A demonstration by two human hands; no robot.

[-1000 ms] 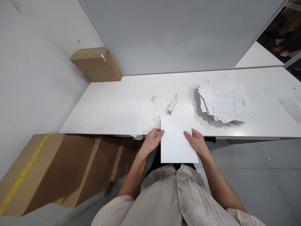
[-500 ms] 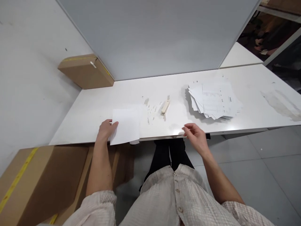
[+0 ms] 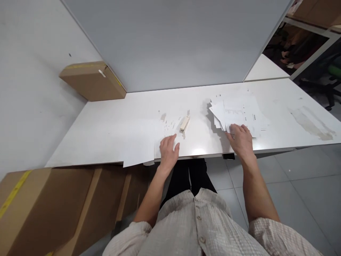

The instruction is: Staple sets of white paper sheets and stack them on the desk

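My right hand (image 3: 240,139) is at the near edge of a messy stack of printed papers (image 3: 234,110), its bent fingers on the upper sheets and its thumb at the edge, pinching paper; how many sheets is hidden. My left hand (image 3: 168,151) holds nothing, fingers apart, over the table's front edge. Just beyond it lies a cream stapler (image 3: 184,123), set at a slant. Left of that hand, blank white paper (image 3: 138,149) lies with its near edge hanging slightly past the tabletop.
The white table (image 3: 106,131) meets a grey panel (image 3: 181,46) at the back. One cardboard box (image 3: 93,81) stands in the back left corner; larger boxes (image 3: 61,202) fill the floor at left. A black chair base (image 3: 326,90) shows at far right.
My left hand has let go of the blank paper and moved right, towards the stapler. My right hand has gone forward and right onto the printed stack.
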